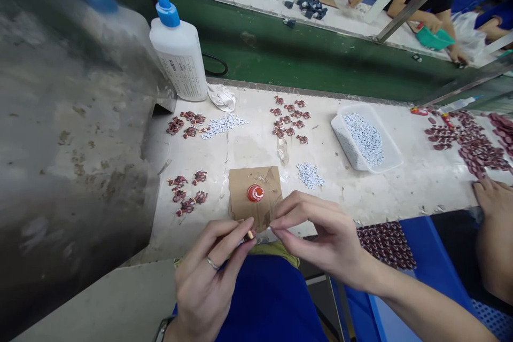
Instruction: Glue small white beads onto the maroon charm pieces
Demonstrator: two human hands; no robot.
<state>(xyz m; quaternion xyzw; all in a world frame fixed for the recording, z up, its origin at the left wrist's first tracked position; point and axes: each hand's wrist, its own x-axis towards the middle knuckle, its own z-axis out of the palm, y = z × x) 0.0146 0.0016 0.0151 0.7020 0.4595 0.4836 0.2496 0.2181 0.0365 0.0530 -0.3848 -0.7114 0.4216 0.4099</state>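
My left hand is at the table's near edge, its fingers pinched on a thin stick whose tip shows. A ring sits on one finger. My right hand is just to the right, thumb and forefinger pinched together on something too small to make out. Both hands hover right below a brown cardboard piece with a red blob on it. Small dark red pieces lie to the left, and more of these red pieces lie farther back. A little heap of white pieces lies beside the cardboard.
A white glue bottle with a blue nozzle stands at the back left. A clear tray holds white pieces. Another person's hand rests at the right by many red pieces. Beyond a green belt, other people work.
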